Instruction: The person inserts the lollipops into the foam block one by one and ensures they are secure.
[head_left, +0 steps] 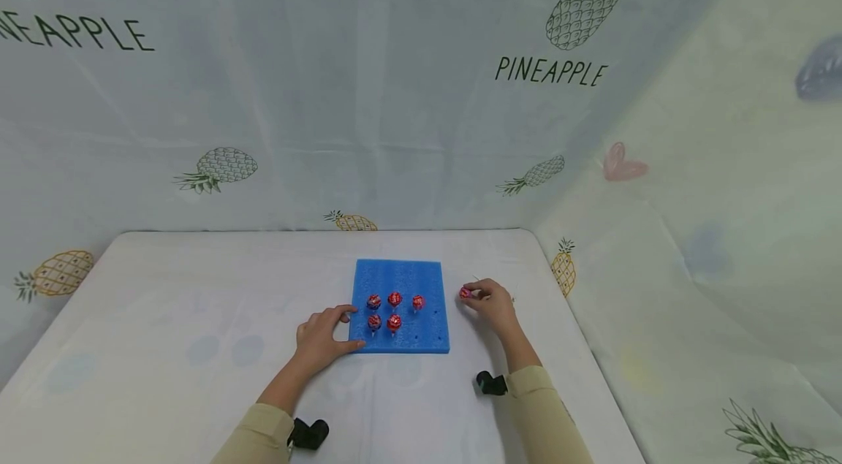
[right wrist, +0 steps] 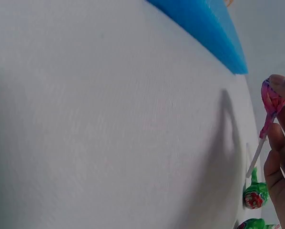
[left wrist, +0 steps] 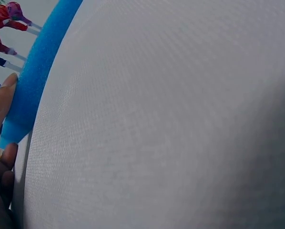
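A blue foam board (head_left: pixel 427 274) lies on the table, with several red-wrapped lollipops (head_left: pixel 394 321) standing upright in it by their sticks. My left hand (head_left: pixel 320 336) holds the board's front left corner, thumb at the front and fingers at the left side. In the left wrist view the thumb (left wrist: pixel 3 98) touches the foam near the sticks. To the right of the board, my right hand (head_left: pixel 495 305) pinches a lollipop by its pink and purple wrapped head (right wrist: pixel 271 98). Its white stick (right wrist: pixel 257 155) points downward, apart from the board.
Green-wrapped lollipops (right wrist: pixel 255 194) lie on the table beyond the right hand, mostly hidden in the head view. Small holes (head_left: pixel 416 337) show in the board's front right part. A white cloth covers the table (head_left: pixel 197 288); a pineapple-print curtain (head_left: pixel 395 99) hangs behind.
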{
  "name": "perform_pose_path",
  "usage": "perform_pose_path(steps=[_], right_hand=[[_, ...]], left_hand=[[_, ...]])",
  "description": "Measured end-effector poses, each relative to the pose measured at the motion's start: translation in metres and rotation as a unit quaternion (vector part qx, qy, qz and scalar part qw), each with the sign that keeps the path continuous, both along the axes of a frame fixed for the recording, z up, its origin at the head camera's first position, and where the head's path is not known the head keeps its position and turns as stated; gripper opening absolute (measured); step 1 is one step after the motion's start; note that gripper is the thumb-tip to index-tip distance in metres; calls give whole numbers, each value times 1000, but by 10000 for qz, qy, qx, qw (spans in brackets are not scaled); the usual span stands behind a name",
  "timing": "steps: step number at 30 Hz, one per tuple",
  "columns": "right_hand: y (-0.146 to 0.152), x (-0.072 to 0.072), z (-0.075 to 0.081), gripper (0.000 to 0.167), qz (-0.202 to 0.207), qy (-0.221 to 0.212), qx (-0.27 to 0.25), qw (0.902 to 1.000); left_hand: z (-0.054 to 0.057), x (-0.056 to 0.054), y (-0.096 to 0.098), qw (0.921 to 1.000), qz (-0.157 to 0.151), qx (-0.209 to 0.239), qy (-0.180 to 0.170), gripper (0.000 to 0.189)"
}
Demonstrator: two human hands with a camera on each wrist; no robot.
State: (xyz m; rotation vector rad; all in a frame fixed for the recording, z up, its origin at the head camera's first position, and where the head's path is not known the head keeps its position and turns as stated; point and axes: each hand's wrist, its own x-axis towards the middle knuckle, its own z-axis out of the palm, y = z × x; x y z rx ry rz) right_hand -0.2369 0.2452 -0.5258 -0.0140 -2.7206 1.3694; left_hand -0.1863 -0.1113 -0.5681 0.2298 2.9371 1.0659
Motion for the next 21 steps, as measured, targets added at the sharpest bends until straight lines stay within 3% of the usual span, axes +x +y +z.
perform_pose_path(steps=[6,14,21], right_hand=[[-8,7,2,26,100,219,-463,9986],[-23,19,12,22,240,464,-710,9961],[-36,29,18,19,531,529,-1341,9881]], left_hand=[[1,0,1,10000,1,-31,-14,68],[3,1,1,10000,17,-54,-58,68],[3,2,1,10000,15,-12,-34,67]])
